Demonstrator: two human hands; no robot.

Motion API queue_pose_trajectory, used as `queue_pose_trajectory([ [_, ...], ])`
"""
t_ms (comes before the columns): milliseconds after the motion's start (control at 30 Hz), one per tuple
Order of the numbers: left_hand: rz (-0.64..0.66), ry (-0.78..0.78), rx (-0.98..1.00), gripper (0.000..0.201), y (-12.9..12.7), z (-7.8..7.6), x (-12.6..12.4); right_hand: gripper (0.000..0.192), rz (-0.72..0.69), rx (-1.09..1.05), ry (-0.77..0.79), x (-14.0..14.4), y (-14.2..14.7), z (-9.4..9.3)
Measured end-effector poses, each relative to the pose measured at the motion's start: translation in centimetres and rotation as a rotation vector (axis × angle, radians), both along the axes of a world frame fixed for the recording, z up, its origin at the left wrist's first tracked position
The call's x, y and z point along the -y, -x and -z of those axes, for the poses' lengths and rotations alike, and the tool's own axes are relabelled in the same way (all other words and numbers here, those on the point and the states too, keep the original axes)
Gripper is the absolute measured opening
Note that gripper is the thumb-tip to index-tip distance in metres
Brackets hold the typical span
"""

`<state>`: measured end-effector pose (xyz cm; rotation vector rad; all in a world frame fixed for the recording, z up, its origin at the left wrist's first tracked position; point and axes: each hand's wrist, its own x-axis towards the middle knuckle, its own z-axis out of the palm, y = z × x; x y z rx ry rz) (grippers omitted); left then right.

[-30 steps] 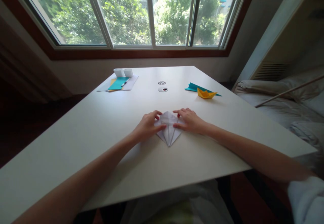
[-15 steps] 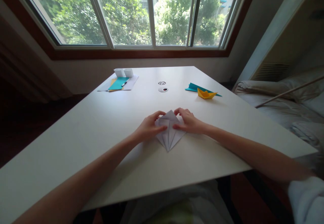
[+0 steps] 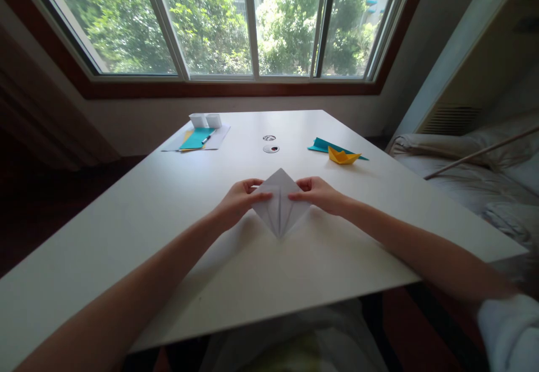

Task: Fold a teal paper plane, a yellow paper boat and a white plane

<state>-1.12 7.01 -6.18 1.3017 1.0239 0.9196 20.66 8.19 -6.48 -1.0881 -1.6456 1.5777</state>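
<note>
Since the earlier frame the white folded paper point(image 3: 279, 206) has been raised at its far end, so its upper point now stands up off the worktop point(image 3: 168, 215) instead of lying flat under the hands, and both hands have slid outward to its side corners. The left hand point(image 3: 238, 201) pinches the paper's left corner, its fingers point(image 3: 260, 197) closed on the edge with the thumb in front. The right hand point(image 3: 320, 194) grips the right corner the same way, fingers point(image 3: 297, 196) shut on the sheet. The paper is a diamond shape with a centre crease, its lower point touching the worktop near the middle, just in front of the person. Further back on the right lie a yellow paper boat point(image 3: 343, 156) and, touching it, a teal folded paper point(image 3: 322, 145). At the far left sit a stack of coloured sheets point(image 3: 197, 138) with a pen point(image 3: 207, 138) on it and two small white boxes point(image 3: 205, 120) just behind. Two small round objects point(image 3: 270, 143) lie between the groups. A bed point(image 3: 471, 181) stands to the right.
</note>
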Motion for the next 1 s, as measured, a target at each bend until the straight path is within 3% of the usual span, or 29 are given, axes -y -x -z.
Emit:
queue_pose_trajectory([
  [100,-0.002,-0.094,-0.043,0.035,0.1,-0.6,0.0,0.035,0.126,-0.043,-0.190,0.0,-0.1,-0.7],
  [233,-0.106,-0.584,-0.337,0.022,0.4,-1.5,0.6,0.026,0.289,0.164,-0.748,0.8,-0.7,-1.8],
  [333,-0.024,-0.959,-0.658,0.013,0.7,-2.0,1.1,0.022,0.129,0.391,-1.077,1.2,-1.4,-2.0],
  [433,0.163,-1.117,-0.857,0.017,1.2,-1.6,0.9,0.022,-0.128,0.545,-1.256,0.9,-1.7,-1.5],
  [567,0.336,-1.104,-0.966,0.021,1.6,-0.3,0.1,0.022,-0.363,0.688,-1.299,0.1,-1.6,-0.6],
  [700,0.426,-1.014,-0.927,0.026,2.0,0.6,-0.4,0.020,-0.485,0.706,-1.153,0.1,-1.7,-0.7],
  [833,0.469,-0.947,-0.912,0.032,2.3,0.3,-0.1,0.042,-0.530,0.701,-1.016,0.6,-2.1,-1.7],
  [1000,0.525,-0.923,-1.004,0.045,1.3,-0.6,1.4,0.035,-0.390,0.827,-1.024,0.8,-1.9,-1.9],
])
